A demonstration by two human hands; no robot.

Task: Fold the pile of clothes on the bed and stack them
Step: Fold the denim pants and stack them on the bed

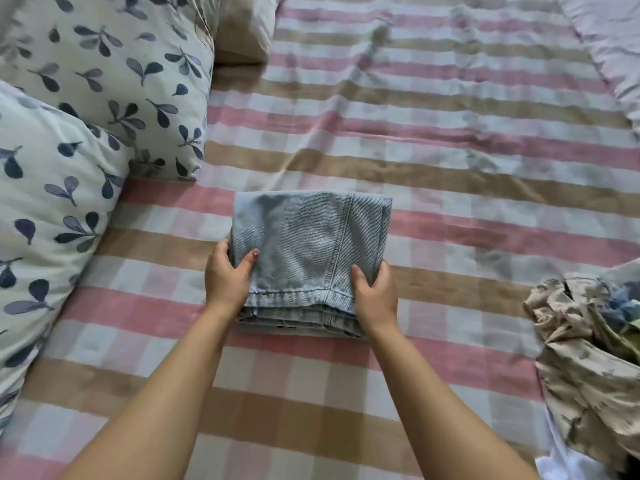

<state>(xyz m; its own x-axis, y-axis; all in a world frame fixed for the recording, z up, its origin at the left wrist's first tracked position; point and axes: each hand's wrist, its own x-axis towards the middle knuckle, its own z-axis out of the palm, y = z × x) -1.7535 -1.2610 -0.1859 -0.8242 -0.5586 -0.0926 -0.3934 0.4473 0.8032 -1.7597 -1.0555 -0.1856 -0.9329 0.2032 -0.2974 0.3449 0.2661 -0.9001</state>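
A pair of light blue jeans, folded into a thick square bundle, lies on the striped bedsheet in the middle of the view. My left hand grips the bundle's near left corner, thumb on top and fingers round the side. My right hand grips the near right corner the same way. A crumpled pile of clothes, topped by a beige patterned garment, sits at the right edge.
Two white pillows with blue leaf print lie along the left side. A tan pillow sits at the back. A pale quilt covers the far right corner.
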